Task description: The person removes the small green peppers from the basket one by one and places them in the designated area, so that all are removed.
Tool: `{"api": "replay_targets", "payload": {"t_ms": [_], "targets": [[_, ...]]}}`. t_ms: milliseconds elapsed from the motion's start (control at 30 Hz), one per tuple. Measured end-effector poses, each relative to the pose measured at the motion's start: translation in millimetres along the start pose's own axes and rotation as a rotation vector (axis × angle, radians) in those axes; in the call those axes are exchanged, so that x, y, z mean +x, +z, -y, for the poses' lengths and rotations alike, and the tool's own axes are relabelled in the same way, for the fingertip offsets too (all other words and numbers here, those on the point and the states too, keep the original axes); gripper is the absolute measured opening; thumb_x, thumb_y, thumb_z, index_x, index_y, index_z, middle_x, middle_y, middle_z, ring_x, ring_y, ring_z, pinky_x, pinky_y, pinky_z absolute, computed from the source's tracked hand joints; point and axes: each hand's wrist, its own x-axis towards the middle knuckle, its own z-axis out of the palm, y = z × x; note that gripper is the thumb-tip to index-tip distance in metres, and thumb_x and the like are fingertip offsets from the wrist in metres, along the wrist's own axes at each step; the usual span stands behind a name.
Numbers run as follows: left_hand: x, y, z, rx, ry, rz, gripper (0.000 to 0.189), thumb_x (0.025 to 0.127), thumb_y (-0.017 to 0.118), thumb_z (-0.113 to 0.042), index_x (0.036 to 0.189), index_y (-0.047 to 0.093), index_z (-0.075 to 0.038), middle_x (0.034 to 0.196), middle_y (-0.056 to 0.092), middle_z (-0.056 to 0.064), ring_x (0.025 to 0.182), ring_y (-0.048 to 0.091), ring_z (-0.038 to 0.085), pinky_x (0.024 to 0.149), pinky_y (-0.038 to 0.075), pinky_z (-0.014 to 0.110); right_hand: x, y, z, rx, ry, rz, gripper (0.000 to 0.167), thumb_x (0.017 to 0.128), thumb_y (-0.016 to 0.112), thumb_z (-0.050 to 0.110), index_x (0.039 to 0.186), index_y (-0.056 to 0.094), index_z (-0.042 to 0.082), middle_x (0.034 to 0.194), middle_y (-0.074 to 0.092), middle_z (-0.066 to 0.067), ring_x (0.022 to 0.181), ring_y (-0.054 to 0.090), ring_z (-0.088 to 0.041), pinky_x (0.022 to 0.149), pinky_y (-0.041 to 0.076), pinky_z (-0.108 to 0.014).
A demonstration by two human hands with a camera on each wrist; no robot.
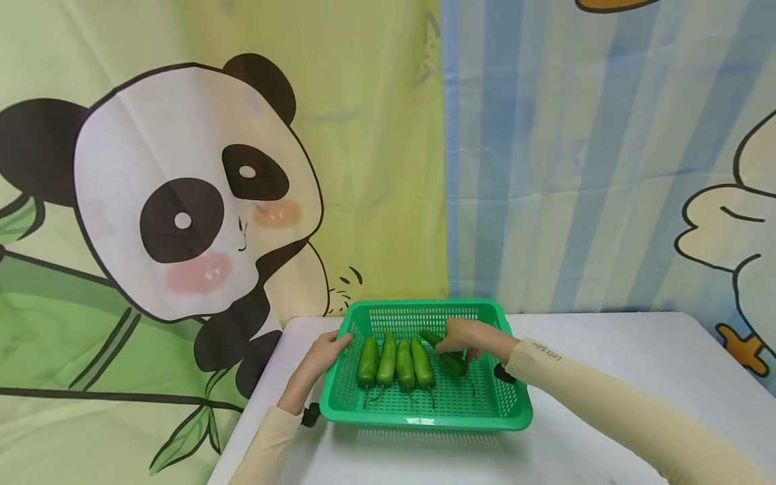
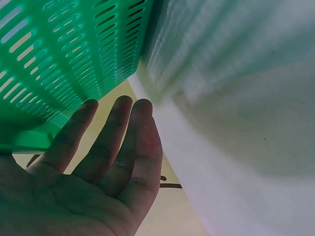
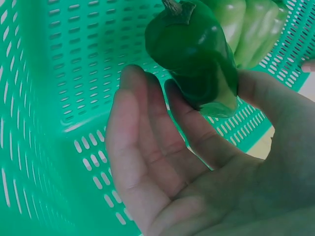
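A green plastic basket (image 1: 424, 423) with slotted walls stands on the table. Four long green chili peppers (image 1: 405, 365) lie side by side in its left half, stems toward the near side. Over the right half, my right hand (image 1: 467, 335) pinches another green pepper (image 3: 192, 54) between thumb and index finger; the other fingers are loosely bent beside it. This pepper slants, its stem end toward the near right. At the left rim, my left hand (image 1: 324, 353) holds the basket, thumb over the edge. In the left wrist view its fingers (image 2: 106, 140) extend along the outer wall.
The white table (image 1: 606, 377) extends to both sides of the basket. Behind it hangs a curtain (image 1: 376, 168) printed with a panda and, farther right, blue stripes. A dark wrist device (image 1: 310, 414) sits beside the basket's near left corner.
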Motion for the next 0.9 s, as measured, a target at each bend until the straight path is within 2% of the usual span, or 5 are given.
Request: {"api": "replay_targets", "payload": {"t_ms": [133,267,533,767,900], "targets": [[-1.8,0.6,1.4,-0.007,-0.003,0.001,0.048,0.103,0.050,-0.038,0.134,0.062,-0.003,0.085,0.073,0.010,0.063,0.070,0.018,0.057,0.060,0.033,-5.8,-4,-2,0.072,-0.017,0.013,0.028,0.093,0.069,0.039,0.096,0.065,0.011,0.094,0.067,-0.010,0.073,0.074,-0.030,0.070,0.063,-0.045],[-0.7,1.5,1.4,-0.014,-0.006,-0.008,0.046,0.102,0.052,-0.037,0.132,0.063,-0.004,0.082,0.072,0.008,0.061,0.070,0.017,0.057,0.060,0.033,-12.8,-12,-4,0.155,-0.032,0.048,0.035,0.095,0.068,0.039,0.109,0.069,0.007,0.095,0.070,-0.014,0.081,0.075,-0.035,0.070,0.063,-0.045],[0.7,2.4,0.2,-0.013,-0.004,-0.020,0.047,0.101,0.052,-0.037,0.132,0.064,-0.004,0.083,0.073,0.008,0.061,0.070,0.017,0.057,0.060,0.034,-18.0,-25,-15,0.272,-0.044,0.105,0.052,0.095,0.067,0.041,0.135,0.062,0.007,0.096,0.070,-0.012,0.091,0.073,-0.039,0.074,0.063,-0.047],[0.4,1.1,0.4,-0.008,0.003,-0.012,0.048,0.102,0.051,-0.038,0.134,0.062,-0.003,0.086,0.073,0.011,0.062,0.070,0.017,0.057,0.060,0.033,-24.0,-32,-24,0.398,-0.067,0.118,0.052,0.096,0.067,0.039,0.136,0.060,0.007,0.103,0.065,-0.016,0.091,0.072,-0.040,0.079,0.062,-0.050],[0.8,0.4,1.0,-0.015,0.009,-0.009,0.049,0.103,0.050,-0.038,0.134,0.062,-0.002,0.087,0.073,0.012,0.062,0.070,0.017,0.057,0.060,0.032,-25.7,-35,-26,0.456,-0.073,0.132,0.060,0.097,0.066,0.038,0.144,0.052,0.004,0.111,0.064,-0.020,0.094,0.072,-0.042,0.080,0.062,-0.051]]}}
